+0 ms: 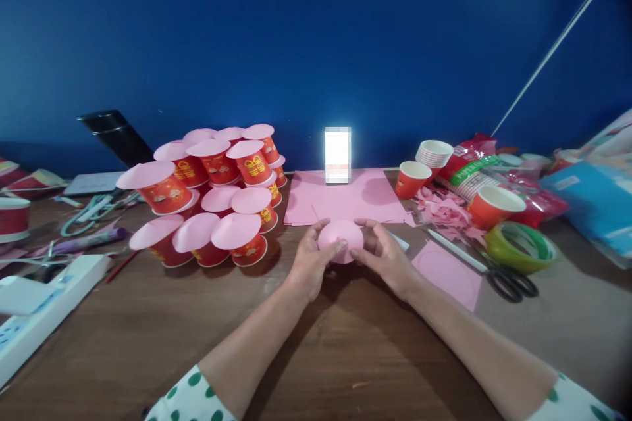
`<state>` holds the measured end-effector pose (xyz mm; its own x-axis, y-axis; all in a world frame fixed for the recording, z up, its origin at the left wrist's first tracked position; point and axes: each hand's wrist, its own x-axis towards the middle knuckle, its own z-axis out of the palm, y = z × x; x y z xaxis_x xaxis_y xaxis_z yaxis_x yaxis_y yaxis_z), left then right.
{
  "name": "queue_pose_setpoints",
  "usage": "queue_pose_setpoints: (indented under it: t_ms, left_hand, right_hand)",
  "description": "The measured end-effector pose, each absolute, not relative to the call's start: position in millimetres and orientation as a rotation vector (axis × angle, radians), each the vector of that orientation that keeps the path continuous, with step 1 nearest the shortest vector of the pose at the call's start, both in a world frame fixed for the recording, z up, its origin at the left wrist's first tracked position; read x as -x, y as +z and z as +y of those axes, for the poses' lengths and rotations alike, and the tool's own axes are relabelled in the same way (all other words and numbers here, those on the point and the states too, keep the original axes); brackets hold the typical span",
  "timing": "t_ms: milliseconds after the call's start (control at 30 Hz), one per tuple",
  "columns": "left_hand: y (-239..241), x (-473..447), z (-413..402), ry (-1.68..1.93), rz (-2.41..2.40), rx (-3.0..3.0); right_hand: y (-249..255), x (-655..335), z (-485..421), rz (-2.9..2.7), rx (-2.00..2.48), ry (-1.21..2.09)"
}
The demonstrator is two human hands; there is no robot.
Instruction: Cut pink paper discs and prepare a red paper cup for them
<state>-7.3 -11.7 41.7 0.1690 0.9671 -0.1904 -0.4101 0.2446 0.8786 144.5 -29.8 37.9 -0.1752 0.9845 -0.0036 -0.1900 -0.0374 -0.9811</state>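
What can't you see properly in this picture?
Head view: whatever is under the pink paper circle, covered by it, the left hand and the right hand.
Head view: the phone screen, blurred.
Head view: print on the red cups, too small.
Head view: the white power strip, cut by the left edge.

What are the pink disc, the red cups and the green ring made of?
The pink disc: thin matte paper, probably; it matches the pink sheets behind. The red cups: likely printed paper, slightly glossy, white rolled rims. The green ring: looks like a shiny plastic tape roll, not certain.
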Motion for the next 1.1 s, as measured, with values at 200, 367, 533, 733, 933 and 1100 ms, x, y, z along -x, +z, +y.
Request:
queue_pose_setpoints:
  t_ms: [200,367,533,733,933,1100]
  left_hand:
    - [40,9,-10,1.17,0.872,-0.768]
    - [39,9,-8,1.199,0.877,-0.747]
    - [45,14,-2,1.259,0.899,-0.672]
    - [46,23,6,1.3,0.977,-0.639]
    - [40,23,9,1.301,0.992,-0.646]
    - [38,21,7,1.278,0.998,-0.681]
  right_hand:
    - [35,-145,-29,-1.206,1.017,1.413]
    - [35,-145,-29,-1.26,1.016,1.41]
    - [40,-153,-28,-1.573,1.192,1.159]
    - [50,-167,-36,-2.395,1.169,0.679]
    - [56,-175,-44,-2.61,1.15,0.586]
    - [58,-171,-46,-2.55,1.151,0.604]
